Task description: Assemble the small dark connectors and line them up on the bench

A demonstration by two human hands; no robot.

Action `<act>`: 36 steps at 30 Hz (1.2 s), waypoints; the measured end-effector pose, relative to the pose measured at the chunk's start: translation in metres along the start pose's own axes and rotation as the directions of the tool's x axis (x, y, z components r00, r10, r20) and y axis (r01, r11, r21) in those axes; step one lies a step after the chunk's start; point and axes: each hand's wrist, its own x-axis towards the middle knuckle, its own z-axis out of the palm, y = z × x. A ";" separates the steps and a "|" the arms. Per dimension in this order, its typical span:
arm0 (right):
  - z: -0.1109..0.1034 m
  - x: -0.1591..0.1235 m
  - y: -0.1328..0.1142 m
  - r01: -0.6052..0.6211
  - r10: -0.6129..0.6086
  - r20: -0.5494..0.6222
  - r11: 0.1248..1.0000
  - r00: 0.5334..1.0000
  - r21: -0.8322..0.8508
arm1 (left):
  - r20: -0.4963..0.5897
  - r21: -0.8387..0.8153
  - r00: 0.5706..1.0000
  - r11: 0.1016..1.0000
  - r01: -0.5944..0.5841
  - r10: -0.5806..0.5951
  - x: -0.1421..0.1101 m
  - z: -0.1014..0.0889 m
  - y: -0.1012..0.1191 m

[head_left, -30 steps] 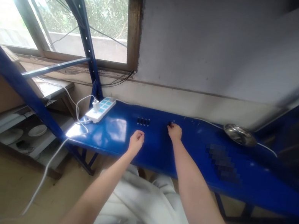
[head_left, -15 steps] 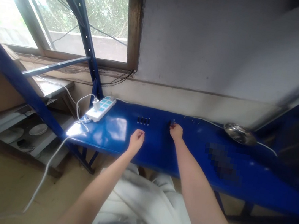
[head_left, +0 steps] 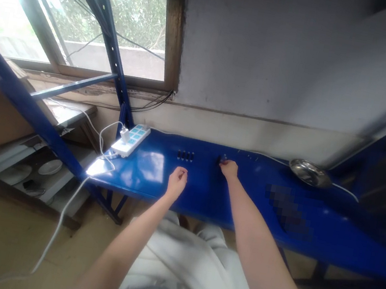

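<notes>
My right hand (head_left: 228, 168) reaches over the blue table (head_left: 202, 196), its fingers pinched together at a small dark and clear piece (head_left: 224, 158). What exactly lies between the fingertips is too small to make out. Nearer to me, my left hand (head_left: 177, 180) hovers above or rests on the table with curled fingers and thumb pressed together. Anything inside it is hidden. Just beyond the left hand stands a short row of several small dark pieces with pale, clear-looking ends (head_left: 185, 156).
A white power strip (head_left: 133, 140) with a plugged-in cord lies at the table's left end. Toward the right sit a shiny metal bowl (head_left: 309, 173) and a blurred dark object (head_left: 288, 208). Tiny bits (head_left: 252, 158) lie near the back edge. Blue posts (head_left: 112, 50) rise at the left.
The right hand has shifted very slightly to the right at the same small piece. The left hand stays in nearly the same place, fingers curled.
</notes>
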 end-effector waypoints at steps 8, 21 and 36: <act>-0.002 0.000 0.003 -0.008 0.007 0.013 0.998 1.000 0.062 | 0.130 0.241 0.958 0.929 -0.280 0.255 -0.003 0.010 0.004; -0.023 -0.056 0.013 -0.072 0.065 0.033 0.936 0.997 0.346 | 0.124 0.394 0.991 0.914 -0.098 0.052 0.047 0.040 0.031; -0.050 -0.125 -0.040 0.143 -0.149 -0.041 0.781 0.988 0.607 | 0.182 0.732 0.981 0.658 -0.178 0.063 0.073 0.051 0.020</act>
